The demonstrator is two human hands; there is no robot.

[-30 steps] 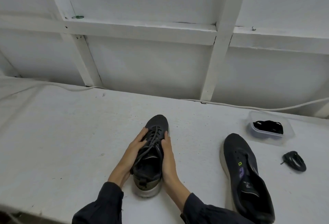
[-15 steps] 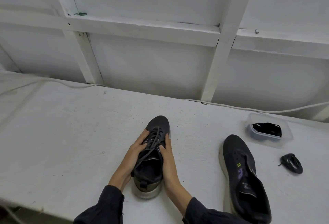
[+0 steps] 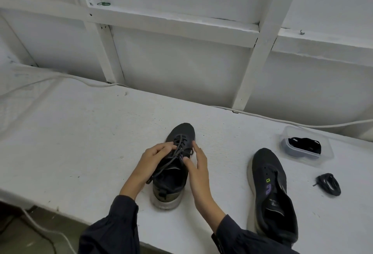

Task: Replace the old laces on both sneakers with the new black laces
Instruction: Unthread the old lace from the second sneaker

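Note:
A dark sneaker (image 3: pixel 171 179) with its grey lace (image 3: pixel 177 152) still threaded stands toe-away on the white table (image 3: pixel 80 142). My left hand (image 3: pixel 153 158) lies on the shoe's left side, its fingers curled over the lace near the middle eyelets. My right hand (image 3: pixel 196 165) is at the shoe's right side, thumb and a finger pinching at the lace by the tongue, the other fingers straight. A second dark sneaker (image 3: pixel 270 189) with no lace lies to the right. A clear tub (image 3: pixel 323 154) holds a black lace (image 3: pixel 304 144). Another coiled black lace (image 3: pixel 329 184) lies on the table.
A white framed wall (image 3: pixel 181 62) rises behind the table. A white cable (image 3: pixel 282 120) runs along its base. The table's front edge is close to my sleeves, with floor and another cable (image 3: pixel 46 231) below at the left.
Both hands have moved from flat against the sneaker's sides up onto its laces, fingers now curling and pinching at them. The shoe has stayed in place.

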